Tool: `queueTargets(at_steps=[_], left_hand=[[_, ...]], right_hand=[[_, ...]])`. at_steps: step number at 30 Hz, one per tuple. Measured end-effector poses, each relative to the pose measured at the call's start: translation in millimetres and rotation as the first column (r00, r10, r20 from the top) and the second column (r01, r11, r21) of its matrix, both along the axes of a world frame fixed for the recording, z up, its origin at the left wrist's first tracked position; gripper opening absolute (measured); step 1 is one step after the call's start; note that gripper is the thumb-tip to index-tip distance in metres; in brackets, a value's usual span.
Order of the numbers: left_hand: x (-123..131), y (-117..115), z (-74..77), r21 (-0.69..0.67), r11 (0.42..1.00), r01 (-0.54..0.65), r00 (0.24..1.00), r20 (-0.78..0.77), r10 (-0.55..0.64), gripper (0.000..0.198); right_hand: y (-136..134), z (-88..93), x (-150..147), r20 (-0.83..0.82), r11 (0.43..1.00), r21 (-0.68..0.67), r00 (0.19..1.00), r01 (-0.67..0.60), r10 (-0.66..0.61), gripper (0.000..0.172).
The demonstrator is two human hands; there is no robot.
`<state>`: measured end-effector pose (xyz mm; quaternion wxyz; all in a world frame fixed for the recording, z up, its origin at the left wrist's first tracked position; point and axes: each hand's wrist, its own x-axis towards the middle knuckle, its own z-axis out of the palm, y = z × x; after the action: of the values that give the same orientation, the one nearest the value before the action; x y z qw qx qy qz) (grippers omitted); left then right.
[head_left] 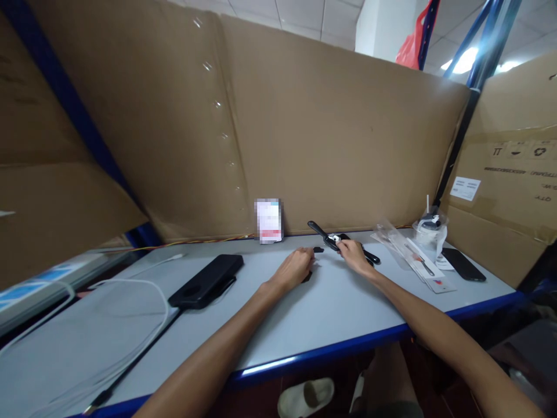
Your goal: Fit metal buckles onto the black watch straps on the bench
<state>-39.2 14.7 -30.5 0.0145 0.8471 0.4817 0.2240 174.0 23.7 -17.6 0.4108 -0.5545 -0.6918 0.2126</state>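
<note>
My left hand (296, 266) is closed with its side resting on the table. Dark parts show at both edges of the fist, one of them a short black piece (319, 249) by the fingers; what the fingers grip is mostly hidden. To its right, my right hand (352, 255) is closed in a pinch at a small white piece (334, 238), too small to name. Around and under that hand lie long black-handled tools (317, 228); one handle end (372, 256) sticks out on the right. Fingers cover their middle, so I cannot tell their kind.
A phone-like lit screen (269, 222) leans on the cardboard wall (304, 128). Left are a black power bank (208, 281) and white cables (165, 307). On the right lie clear packages (420, 261), a lidded cup (429, 232) and a black phone (463, 265). The blue table edge (322, 354) runs in front.
</note>
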Motion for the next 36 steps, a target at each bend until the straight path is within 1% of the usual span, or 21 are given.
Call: queueTargets(at_steps=[2,4,7,10,12,14,16,19,22,28,32,36], left_hand=[[2,-4,6.7,0.047,0.998,-0.03,0.999,0.022,0.029,0.02],[6,-10,12.7,0.083,0.995,-0.061,0.995,0.078,0.054,0.025],[15,-16,17.7,0.073,0.995,-0.069,0.983,0.177,0.055,0.024],[22,-18,18.4,-0.048,0.999,0.015,0.95,0.312,0.001,0.023],[24,-15,17.7,-0.171,0.98,0.099,0.89,0.456,-0.01,0.025],[24,-12,16.6,-0.278,0.946,0.166,0.809,0.588,0.031,0.029],[24,-9,15.6,-0.344,0.918,0.196,0.745,0.661,0.088,0.032],[23,-8,14.6,-0.374,0.905,0.203,0.706,0.696,0.13,0.035],[24,-9,13.8,-0.363,0.908,0.209,0.686,0.716,0.129,0.035],[24,-9,13.1,-0.367,0.91,0.196,0.686,0.714,0.14,0.029],[25,-10,13.7,-0.355,0.917,0.181,0.674,0.723,0.148,0.029],[31,-14,10.3,-0.322,0.932,0.169,0.616,0.772,0.155,0.029]], right_hand=[[0,-0.4,-1,0.028,1.0,-0.011,1.0,0.004,-0.004,0.041],[-2,-0.8,-2,0.073,1.0,-0.012,0.997,0.01,-0.009,0.04],[-6,-1.4,-6,0.16,1.0,0.007,0.987,0.014,-0.015,0.037],[-13,-1.0,-12,0.28,0.999,0.033,0.959,0.036,-0.044,0.035],[-18,0.1,-16,0.362,0.997,0.057,0.93,0.055,-0.072,0.035],[-23,1.8,-18,0.425,0.995,0.081,0.901,0.062,-0.091,0.035],[-26,3.6,-18,0.472,0.993,0.098,0.876,0.059,-0.099,0.035],[-30,5.1,-19,0.519,0.993,0.113,0.85,0.036,-0.09,0.036],[-31,4.4,-20,0.552,0.992,0.126,0.83,0.011,-0.079,0.038],[-30,0.5,-20,0.603,0.987,0.158,0.792,0.0,-0.097,0.04],[-32,1.8,-20,0.624,0.984,0.174,0.776,-0.03,-0.087,0.038],[-37,4.5,-21,0.651,0.985,0.171,0.754,-0.036,-0.086,0.038]])
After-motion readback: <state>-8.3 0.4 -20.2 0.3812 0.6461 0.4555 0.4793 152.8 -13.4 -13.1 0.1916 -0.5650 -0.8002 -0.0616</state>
